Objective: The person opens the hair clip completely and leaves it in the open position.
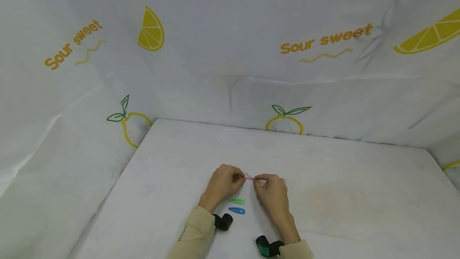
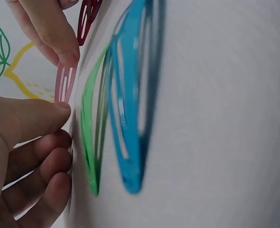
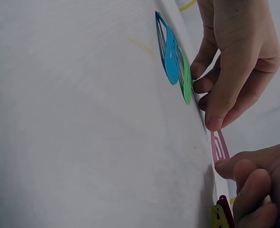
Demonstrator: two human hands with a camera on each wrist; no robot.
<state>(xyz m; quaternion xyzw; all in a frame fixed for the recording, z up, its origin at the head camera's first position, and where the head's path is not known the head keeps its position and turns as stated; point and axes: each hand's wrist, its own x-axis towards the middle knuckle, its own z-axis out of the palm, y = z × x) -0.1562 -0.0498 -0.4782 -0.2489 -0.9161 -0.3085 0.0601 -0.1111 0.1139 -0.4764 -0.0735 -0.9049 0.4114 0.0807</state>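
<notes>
A pink snap hair clip [image 1: 249, 177] is pinched between my two hands, one end in each. My left hand [image 1: 223, 183] grips its left end between thumb and forefinger, the other fingers curled in. At the other end my right hand [image 1: 274, 196] pinches it with thumb and forefinger. In the left wrist view the pink clip's slotted body [image 2: 64, 84] shows between the fingertips. Close to my left hand, a green snap clip [image 1: 236, 201] and a blue snap clip [image 1: 237, 210] lie on the table.
The white table [image 1: 345, 195] meets a lemon-printed sheet [image 1: 201, 51] at the back and sides. Beside my right hand, the right wrist view shows a yellow clip [image 3: 219, 217] and a dark red clip [image 3: 227, 209], partly cut off; the head view hides them.
</notes>
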